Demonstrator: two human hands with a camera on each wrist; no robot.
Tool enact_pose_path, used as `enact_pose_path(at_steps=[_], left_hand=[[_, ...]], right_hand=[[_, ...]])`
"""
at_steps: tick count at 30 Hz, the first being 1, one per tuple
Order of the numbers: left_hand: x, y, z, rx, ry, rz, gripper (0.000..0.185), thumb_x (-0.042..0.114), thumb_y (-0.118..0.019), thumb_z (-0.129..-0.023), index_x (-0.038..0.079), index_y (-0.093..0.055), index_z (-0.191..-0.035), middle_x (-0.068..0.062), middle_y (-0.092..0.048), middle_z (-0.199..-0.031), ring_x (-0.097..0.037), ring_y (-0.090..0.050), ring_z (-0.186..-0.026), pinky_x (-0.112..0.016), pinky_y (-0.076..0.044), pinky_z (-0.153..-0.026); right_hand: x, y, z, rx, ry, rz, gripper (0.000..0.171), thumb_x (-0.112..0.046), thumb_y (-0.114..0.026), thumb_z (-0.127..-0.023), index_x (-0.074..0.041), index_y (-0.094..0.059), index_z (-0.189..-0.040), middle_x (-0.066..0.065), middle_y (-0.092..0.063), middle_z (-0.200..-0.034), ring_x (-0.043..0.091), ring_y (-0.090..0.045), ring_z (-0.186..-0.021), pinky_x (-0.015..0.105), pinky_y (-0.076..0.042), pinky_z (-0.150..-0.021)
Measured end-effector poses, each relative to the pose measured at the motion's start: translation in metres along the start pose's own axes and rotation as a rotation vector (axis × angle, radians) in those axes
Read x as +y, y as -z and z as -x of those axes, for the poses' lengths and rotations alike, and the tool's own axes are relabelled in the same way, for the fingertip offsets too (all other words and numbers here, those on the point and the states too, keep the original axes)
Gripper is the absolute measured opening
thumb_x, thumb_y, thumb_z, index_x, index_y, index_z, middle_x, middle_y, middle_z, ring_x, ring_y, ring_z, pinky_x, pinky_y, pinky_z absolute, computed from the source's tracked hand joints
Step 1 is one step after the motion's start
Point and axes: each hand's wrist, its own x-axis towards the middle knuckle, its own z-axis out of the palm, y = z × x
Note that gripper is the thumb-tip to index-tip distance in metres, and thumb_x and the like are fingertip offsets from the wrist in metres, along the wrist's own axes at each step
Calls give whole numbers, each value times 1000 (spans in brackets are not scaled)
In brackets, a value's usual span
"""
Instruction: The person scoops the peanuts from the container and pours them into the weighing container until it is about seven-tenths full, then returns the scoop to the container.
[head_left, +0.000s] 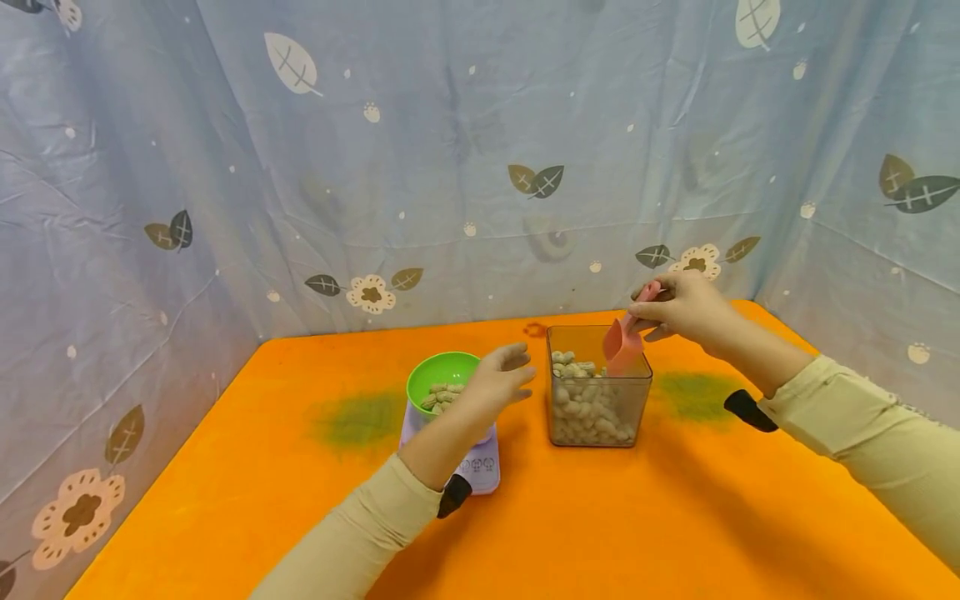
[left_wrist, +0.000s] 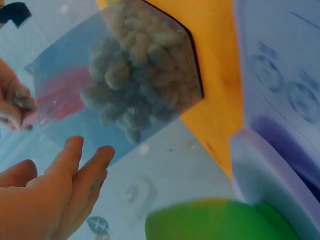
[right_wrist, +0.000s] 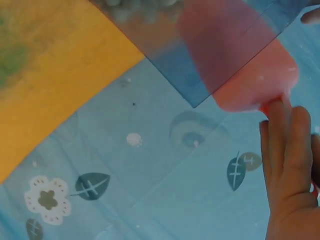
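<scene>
A clear square container (head_left: 597,392) half full of peanuts in the shell stands on the orange table (head_left: 675,517). My right hand (head_left: 678,307) pinches the handle of a pink scoop (head_left: 624,340), whose bowl dips into the container's top. My left hand (head_left: 501,379) hovers with straight fingers between the container and a green bowl (head_left: 442,375) that holds a few peanuts. The bowl stands on a small lilac scale (head_left: 480,467). In the left wrist view the fingers (left_wrist: 75,175) are straight, with the container (left_wrist: 125,75) beyond. In the right wrist view the scoop (right_wrist: 250,75) shows through the container wall.
A blue cloth with leaf and flower prints (head_left: 480,167) walls the table on three sides. Green smudges (head_left: 352,419) mark the orange top left of the scale and right of the container. The scale's display end faces the front edge.
</scene>
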Motion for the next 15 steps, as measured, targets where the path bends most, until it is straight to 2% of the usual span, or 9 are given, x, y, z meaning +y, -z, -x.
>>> enact_pose_path(at_steps=[4, 8, 11, 15], left_hand=[[-2, -10, -10, -17, 23, 5, 51, 5, -50, -101, -4, -32, -148, -24, -36, -149, -37, -43, -132, -44, -45, -103], [-4, -15, -20, -12, 42, 6, 52, 6, -51, -101, -4, -31, -149, -24, -35, -149, -37, -43, -132, -45, -45, -104], [-6, -17, -25, -16, 49, 7, 54, 5, -51, -101, -4, -30, -149, -25, -34, -150, -37, -42, -132, -45, -45, -103], [-8, -17, -29, -34, 64, 22, 55, 5, -51, -101, -4, -29, -150, -25, -32, -151, -37, -42, -132, -45, -46, -103]], right_hand=[[-3, -11, -7, -29, 84, 178, 23, -2, -61, -94, 17, -57, -108, 16, -69, -83, 27, -70, -74, 35, -61, -62], [-2, -21, -14, -25, 157, 335, 16, 0, -65, -90, 14, -61, -97, 15, -67, -76, 25, -66, -65, 35, -60, -56], [1, -27, -17, -48, 168, 377, 13, 1, -65, -90, 13, -60, -93, 13, -66, -73, 21, -64, -60, 34, -59, -53], [8, -34, -19, -88, 164, 366, 9, 4, -64, -89, 8, -57, -86, 11, -63, -71, 20, -64, -59, 32, -58, -51]])
